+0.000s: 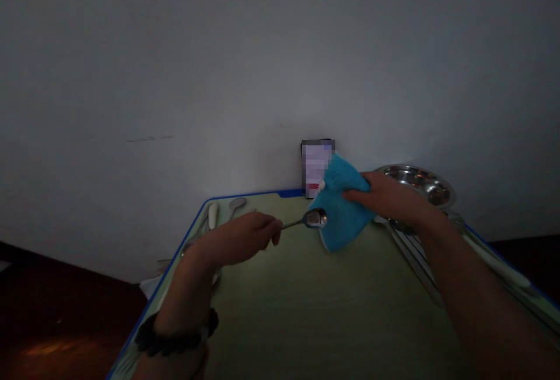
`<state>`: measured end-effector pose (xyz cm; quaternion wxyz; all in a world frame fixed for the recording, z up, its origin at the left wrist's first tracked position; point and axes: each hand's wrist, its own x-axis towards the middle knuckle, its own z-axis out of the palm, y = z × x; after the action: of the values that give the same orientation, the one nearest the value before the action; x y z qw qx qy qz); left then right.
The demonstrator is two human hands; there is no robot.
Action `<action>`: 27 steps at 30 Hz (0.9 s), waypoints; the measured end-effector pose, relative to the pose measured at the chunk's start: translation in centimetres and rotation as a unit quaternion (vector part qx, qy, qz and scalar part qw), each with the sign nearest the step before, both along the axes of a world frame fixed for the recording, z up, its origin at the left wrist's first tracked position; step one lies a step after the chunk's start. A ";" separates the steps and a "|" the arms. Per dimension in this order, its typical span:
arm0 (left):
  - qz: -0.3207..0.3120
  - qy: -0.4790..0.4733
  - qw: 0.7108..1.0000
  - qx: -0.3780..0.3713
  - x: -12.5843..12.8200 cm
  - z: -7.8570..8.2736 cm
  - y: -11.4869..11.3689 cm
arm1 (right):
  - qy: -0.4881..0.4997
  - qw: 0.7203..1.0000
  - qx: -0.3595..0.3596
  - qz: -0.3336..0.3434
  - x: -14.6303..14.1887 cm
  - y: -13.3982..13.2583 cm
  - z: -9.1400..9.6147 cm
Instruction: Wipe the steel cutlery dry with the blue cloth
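My left hand (238,239) is closed round the handle of a metal spoon (311,219), holding it level above the table with its bowl pointing right. My right hand (387,196) grips a blue cloth (339,208), which hangs open just behind and to the right of the spoon's bowl. The spoon's bowl sits against the cloth's left edge. A dark beaded band is on my left wrist.
A pale green table (306,310) with a blue rim stands against a plain wall. Spoons (225,210) lie at its far left. A steel bowl (417,185) and long cutlery (415,260) are at the right. A small dark box (318,161) stands at the back.
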<state>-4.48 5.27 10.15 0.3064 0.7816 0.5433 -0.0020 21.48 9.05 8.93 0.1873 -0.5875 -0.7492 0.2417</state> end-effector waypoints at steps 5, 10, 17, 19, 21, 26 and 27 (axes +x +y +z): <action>0.022 -0.036 0.999 -0.031 -0.7 0.7 -0.4 | 0.070 0.998 0.007 0.003 -0.6 -0.5 0.3; 0.025 -0.032 0.999 -0.025 -1.0 1.1 -0.9 | 0.132 0.991 -0.037 0.006 -1.4 -1.3 1.0; 0.059 -0.037 0.996 -0.054 -1.1 1.5 -0.9 | 0.199 0.976 -0.079 0.023 -1.7 -1.6 1.2; 0.071 -0.054 0.994 -0.056 -1.0 1.4 -0.8 | 0.208 0.974 -0.086 0.028 -1.6 -1.5 1.0; 0.084 -0.070 0.993 -0.052 -1.0 1.2 -0.7 | 0.216 0.971 -0.099 0.028 -1.5 -1.6 1.0; 0.084 -0.084 0.993 -0.013 -0.6 1.0 -0.6 | 0.296 0.939 -0.161 0.071 -1.7 -1.8 1.4; 0.074 -0.089 0.993 -0.008 -0.4 1.1 -0.6 | 0.297 0.939 -0.153 0.085 -1.8 -1.8 1.4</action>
<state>-4.93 4.67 11.21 0.3590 0.7339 0.5703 0.0861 19.70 7.26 10.31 0.2883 -0.4450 -0.6603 0.5319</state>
